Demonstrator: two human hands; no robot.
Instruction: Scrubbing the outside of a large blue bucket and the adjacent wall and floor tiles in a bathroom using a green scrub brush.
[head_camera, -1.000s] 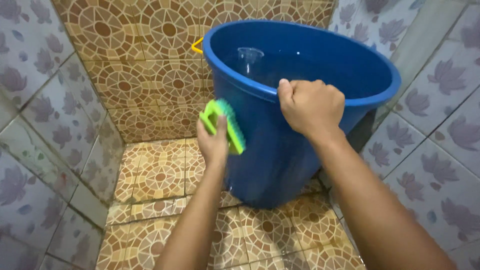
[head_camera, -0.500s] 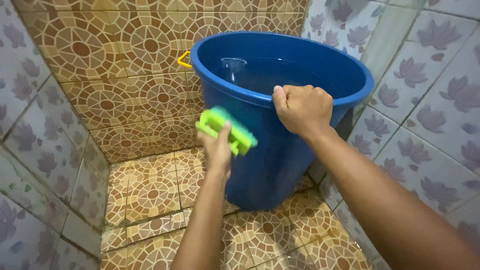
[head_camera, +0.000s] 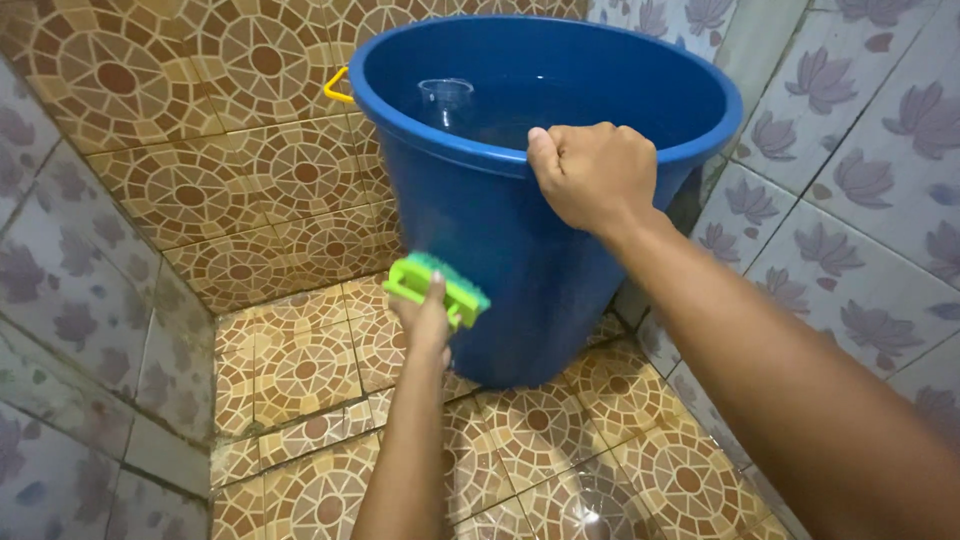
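Left hand (head_camera: 425, 320) fingers grasping green brush (head_camera: 437, 287) vs blue bucket (head_camera: 500, 240), right hand (head_camera: 592, 175) clenched on rim

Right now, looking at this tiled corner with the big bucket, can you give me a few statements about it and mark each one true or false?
1. The right hand grips the rim of the big round blue plastic bucket. True.
2. The left hand holds a red sponge. False: it holds a green plastic scrub brush with teal bristles.
3. The brush is pressed to the bucket's outer wall, low on its side. True.
4. The bucket is dry inside. False: it holds water, with a clear plastic cup in it.
5. The floor is bare grey concrete. False: it is laid with brown patterned tiles.
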